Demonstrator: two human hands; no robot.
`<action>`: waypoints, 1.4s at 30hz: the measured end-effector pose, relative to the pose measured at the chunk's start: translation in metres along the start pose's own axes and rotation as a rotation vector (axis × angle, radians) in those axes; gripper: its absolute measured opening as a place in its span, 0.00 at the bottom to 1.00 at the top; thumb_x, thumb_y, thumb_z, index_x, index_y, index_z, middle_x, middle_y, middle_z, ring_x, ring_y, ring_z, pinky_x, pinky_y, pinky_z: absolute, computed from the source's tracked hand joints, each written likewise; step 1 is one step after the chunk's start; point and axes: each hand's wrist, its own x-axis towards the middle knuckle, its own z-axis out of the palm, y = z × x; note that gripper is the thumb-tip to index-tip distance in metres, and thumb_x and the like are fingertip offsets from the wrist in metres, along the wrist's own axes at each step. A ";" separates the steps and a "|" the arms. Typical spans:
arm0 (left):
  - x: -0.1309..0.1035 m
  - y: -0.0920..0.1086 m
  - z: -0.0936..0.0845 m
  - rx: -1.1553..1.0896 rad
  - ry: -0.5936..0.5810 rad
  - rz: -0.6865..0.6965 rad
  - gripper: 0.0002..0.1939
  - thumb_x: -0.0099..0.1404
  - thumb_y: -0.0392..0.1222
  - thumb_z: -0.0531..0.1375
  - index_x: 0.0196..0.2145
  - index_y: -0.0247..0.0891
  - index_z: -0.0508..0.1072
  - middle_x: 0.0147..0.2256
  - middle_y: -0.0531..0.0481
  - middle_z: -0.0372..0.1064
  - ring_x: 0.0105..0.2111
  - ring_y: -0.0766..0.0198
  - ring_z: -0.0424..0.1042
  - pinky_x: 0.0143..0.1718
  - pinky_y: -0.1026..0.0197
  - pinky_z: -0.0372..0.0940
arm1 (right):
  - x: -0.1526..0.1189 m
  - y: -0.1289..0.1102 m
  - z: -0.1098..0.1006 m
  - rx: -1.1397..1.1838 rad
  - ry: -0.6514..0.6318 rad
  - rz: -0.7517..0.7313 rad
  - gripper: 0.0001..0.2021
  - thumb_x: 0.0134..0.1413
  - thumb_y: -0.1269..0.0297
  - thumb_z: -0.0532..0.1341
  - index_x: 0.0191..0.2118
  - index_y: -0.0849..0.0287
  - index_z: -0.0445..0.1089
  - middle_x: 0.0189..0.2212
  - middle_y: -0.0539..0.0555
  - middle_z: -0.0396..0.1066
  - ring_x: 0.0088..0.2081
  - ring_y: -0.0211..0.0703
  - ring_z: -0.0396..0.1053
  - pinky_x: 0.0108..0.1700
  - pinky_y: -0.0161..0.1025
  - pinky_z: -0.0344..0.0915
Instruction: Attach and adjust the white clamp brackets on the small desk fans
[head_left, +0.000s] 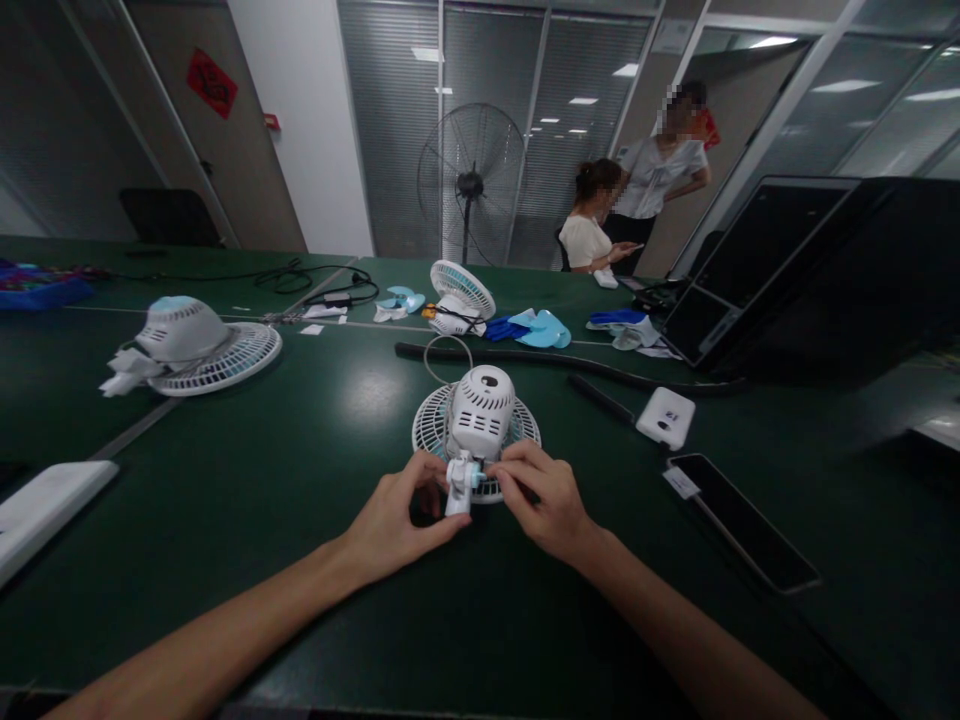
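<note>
White fan (484, 410) lies in front of you near the middle of the green table (337, 600), its grille (429, 420) down and its rounded motor housing upward. At the housing's near side is a small white bracket (457, 485) with a light-blue knob (475, 480) on its right. Your left hand (394, 520) grasps the bracket from the left, thumb low and fingers higher up. Your right hand (546, 495) has its thumb and fingertips together at the knob's right end; whether they pinch it or only rest beside it, you cannot tell from here.

Expect most of the weight in the motor housing, with the grille light and a little springy. The bracket looks like stiff, smooth plastic, so it could slip under dry fingers; a firm hold low on its body, where your left thumb sits, should keep it steady. The knob is small and best taken by its rim with fingertips. If you shift the whole fan, cup the housing rather than pressing the thin grille ribs, which could crack. Mind the thin cable loop (427, 352) arching off the far side, easily snagged.
</note>
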 end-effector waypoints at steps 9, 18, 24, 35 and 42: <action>0.001 0.002 -0.001 -0.002 -0.002 -0.003 0.19 0.65 0.46 0.68 0.48 0.40 0.65 0.38 0.51 0.76 0.33 0.61 0.75 0.35 0.58 0.70 | -0.005 -0.006 0.000 0.018 -0.010 -0.062 0.10 0.68 0.69 0.57 0.45 0.56 0.76 0.39 0.53 0.74 0.36 0.39 0.74 0.33 0.38 0.61; 0.000 -0.001 -0.001 0.016 -0.006 0.006 0.20 0.65 0.47 0.68 0.48 0.40 0.65 0.38 0.49 0.76 0.33 0.60 0.75 0.34 0.57 0.70 | -0.005 0.001 -0.001 0.072 0.030 -0.030 0.13 0.69 0.69 0.57 0.52 0.55 0.75 0.41 0.55 0.73 0.38 0.40 0.73 0.36 0.38 0.67; 0.000 -0.001 -0.001 0.039 -0.005 -0.001 0.20 0.65 0.48 0.67 0.49 0.40 0.65 0.39 0.49 0.76 0.33 0.60 0.76 0.35 0.56 0.70 | -0.001 0.003 -0.001 0.095 -0.003 0.008 0.10 0.69 0.68 0.57 0.45 0.57 0.76 0.39 0.54 0.73 0.35 0.39 0.72 0.34 0.36 0.68; 0.000 0.000 -0.002 0.046 -0.001 0.006 0.20 0.65 0.48 0.67 0.49 0.40 0.65 0.39 0.48 0.76 0.33 0.60 0.75 0.34 0.56 0.70 | -0.009 -0.002 0.001 0.055 -0.026 -0.055 0.11 0.68 0.68 0.57 0.48 0.55 0.77 0.39 0.54 0.74 0.36 0.40 0.74 0.35 0.37 0.66; 0.000 0.003 -0.003 0.039 -0.003 0.006 0.20 0.65 0.47 0.67 0.48 0.40 0.65 0.39 0.49 0.76 0.33 0.61 0.75 0.35 0.57 0.70 | -0.008 -0.003 0.000 0.090 0.010 -0.047 0.13 0.68 0.70 0.57 0.52 0.53 0.76 0.40 0.55 0.73 0.38 0.41 0.74 0.38 0.39 0.69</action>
